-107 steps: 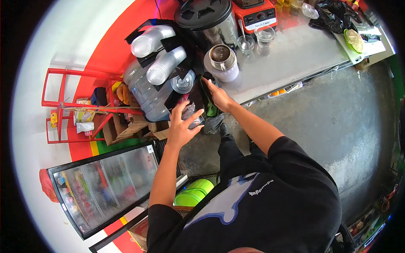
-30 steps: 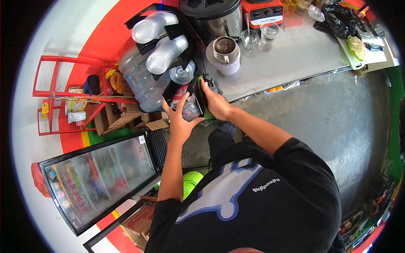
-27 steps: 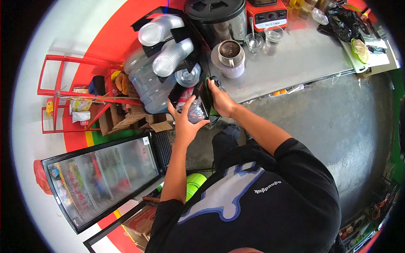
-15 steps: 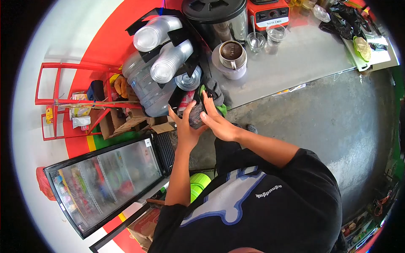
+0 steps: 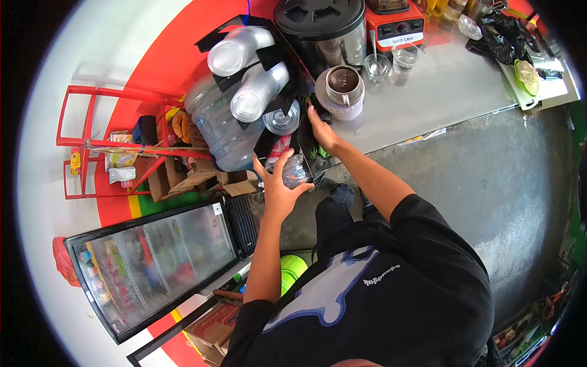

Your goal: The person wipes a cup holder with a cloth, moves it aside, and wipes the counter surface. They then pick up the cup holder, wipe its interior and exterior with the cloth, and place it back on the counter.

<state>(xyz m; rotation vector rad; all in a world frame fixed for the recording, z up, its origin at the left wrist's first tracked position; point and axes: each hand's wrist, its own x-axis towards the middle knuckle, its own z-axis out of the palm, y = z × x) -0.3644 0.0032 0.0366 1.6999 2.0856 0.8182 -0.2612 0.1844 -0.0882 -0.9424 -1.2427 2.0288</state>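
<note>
My left hand [image 5: 281, 194] curls its fingers and thumb round a shiny bundle in clear plastic [image 5: 296, 172], dark inside, at the lower end of the black cup rack [image 5: 263, 142]. What the bundle contains cannot be made out. To the right of it, my right hand [image 5: 323, 133] is stretched out with nothing visible in it, its fingertips by the rack's dark side at the counter edge. A white cup with a dark brown content [image 5: 343, 85] stands on a pale round container [image 5: 345, 111], just beyond my right hand. Clear plastic cups [image 5: 260, 92] lie stacked in the rack.
A steel counter [image 5: 428, 104] runs to the right, bearing a red blender base [image 5: 396, 29], a glass with a spoon [image 5: 377, 67] and a clear cup [image 5: 405, 56]. Left are a water jug [image 5: 223, 125], a red metal frame [image 5: 116, 144] and a glass-door fridge [image 5: 153, 263].
My right hand has left the bundle and moved up and right toward the counter edge. My left hand stays at the bundle, slightly to the right in view.
</note>
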